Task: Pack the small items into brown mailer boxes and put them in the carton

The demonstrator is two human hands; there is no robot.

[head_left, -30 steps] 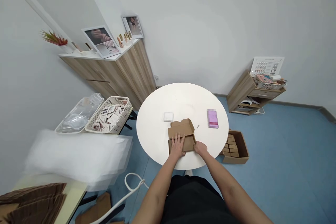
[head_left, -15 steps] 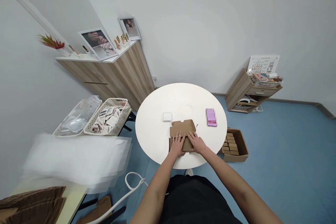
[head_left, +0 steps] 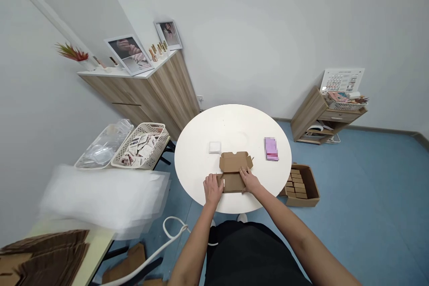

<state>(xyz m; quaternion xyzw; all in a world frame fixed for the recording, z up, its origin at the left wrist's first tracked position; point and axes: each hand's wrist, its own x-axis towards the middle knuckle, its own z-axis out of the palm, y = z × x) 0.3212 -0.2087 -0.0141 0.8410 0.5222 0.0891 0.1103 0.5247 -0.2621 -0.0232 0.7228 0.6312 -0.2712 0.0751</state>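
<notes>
Cardboard box (head_left: 233,172) lies open on the white round table (head_left: 231,120). My left hand (head_left: 212,189) and right hand (head_left: 250,181) rest flat on it, open, not gripping; its flaps need folding next.

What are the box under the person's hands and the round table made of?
The box looks like plain brown cardboard, matte, with crisp folded flaps and a die-cut notch. The round table's top seems white laminate, smooth, faintly glossy, though paint is possible.

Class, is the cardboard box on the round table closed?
No, the cardboard box lies open, with the right hand on it.
</notes>
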